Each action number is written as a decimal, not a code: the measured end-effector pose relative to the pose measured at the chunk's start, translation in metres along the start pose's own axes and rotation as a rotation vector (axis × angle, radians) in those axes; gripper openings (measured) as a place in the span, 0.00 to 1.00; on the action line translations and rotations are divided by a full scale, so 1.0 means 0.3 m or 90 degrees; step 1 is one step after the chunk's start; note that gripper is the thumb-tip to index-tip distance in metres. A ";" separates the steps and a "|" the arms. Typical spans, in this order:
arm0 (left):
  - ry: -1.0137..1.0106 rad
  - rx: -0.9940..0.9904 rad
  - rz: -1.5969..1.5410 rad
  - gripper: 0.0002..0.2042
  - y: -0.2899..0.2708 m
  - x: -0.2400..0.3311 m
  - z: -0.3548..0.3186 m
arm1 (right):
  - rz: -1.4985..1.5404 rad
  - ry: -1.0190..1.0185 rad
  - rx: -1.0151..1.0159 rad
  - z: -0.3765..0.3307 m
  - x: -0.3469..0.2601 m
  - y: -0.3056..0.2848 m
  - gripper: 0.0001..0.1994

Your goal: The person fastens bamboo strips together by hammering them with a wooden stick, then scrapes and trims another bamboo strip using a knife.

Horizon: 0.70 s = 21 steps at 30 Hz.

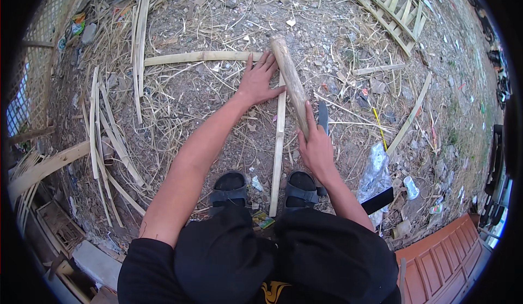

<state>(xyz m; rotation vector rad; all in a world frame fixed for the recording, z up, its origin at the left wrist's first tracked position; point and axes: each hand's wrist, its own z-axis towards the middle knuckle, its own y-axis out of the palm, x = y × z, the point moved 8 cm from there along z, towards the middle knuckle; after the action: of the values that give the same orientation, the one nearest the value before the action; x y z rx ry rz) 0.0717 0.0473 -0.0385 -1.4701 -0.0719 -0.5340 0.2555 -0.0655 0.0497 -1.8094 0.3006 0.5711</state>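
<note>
Wooden stick (292,80) slants in front of the person, lower end in the right hand (317,154), fingers wrapped on it, index finger stretched along it; can't tell if it's resting on the ground. Left hand (256,86) grips nothing, fingers spread flat over the right end of a crosswise slat (201,57), thumb over a lengthwise slat (279,140) that runs down between the sandals (229,195). Upper part of stick is just beside the left fingertips. Knife (323,116) just beside the stick, partly hidden by right hand. Clear plastic bag (373,173) and white cup (411,188) lie right; lattice frame (392,10) upper right.
</note>
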 end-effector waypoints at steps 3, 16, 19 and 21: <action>-0.021 -0.086 0.040 0.45 0.014 -0.015 -0.014 | 0.024 -0.029 -0.004 -0.003 -0.056 -0.030 0.38; -0.020 -0.099 0.035 0.42 0.014 -0.004 -0.010 | 0.034 -0.036 -0.011 0.006 -0.073 -0.002 0.39; -0.014 0.001 0.009 0.42 -0.024 -0.019 -0.025 | 0.033 -0.001 -0.023 0.022 -0.056 0.018 0.39; -0.024 -0.076 0.031 0.43 -0.001 -0.009 -0.019 | 0.068 -0.047 0.012 0.012 -0.089 0.002 0.39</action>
<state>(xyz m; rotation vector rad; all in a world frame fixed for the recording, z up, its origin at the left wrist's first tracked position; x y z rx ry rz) 0.0675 0.0426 -0.0399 -1.5954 -0.0343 -0.4769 0.2319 -0.0643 0.0624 -1.7570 0.3523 0.7054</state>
